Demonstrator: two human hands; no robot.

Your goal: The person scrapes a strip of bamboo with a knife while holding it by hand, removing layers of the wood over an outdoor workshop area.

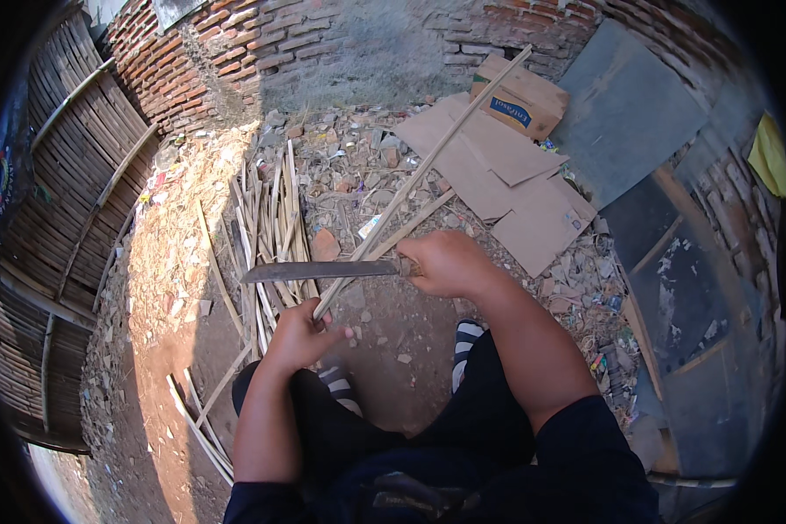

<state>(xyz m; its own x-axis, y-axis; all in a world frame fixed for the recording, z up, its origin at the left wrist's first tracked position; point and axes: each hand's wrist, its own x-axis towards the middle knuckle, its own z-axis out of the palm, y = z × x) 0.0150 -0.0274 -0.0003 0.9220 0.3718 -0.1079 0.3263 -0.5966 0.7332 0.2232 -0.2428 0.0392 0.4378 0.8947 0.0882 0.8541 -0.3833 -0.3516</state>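
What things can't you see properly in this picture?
Head view, the only one:
- The knife handle: hidden inside the right hand.
- The near end of the long bamboo strip: covered by the left hand.
- The feet: only striped sandal straps show past the knees.
- The bamboo fence: cut off by the dark left rim.

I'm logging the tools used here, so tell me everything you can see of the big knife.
The big knife has a long, flat, dull grey metal blade, dark and worn, lying about level and pointing to the person's left. Its grip is hidden inside the right hand, which closes around it. The blade crosses the long bamboo strip just above the left hand, which holds that strip's near end. Whether the edge bites into the strip cannot be told.
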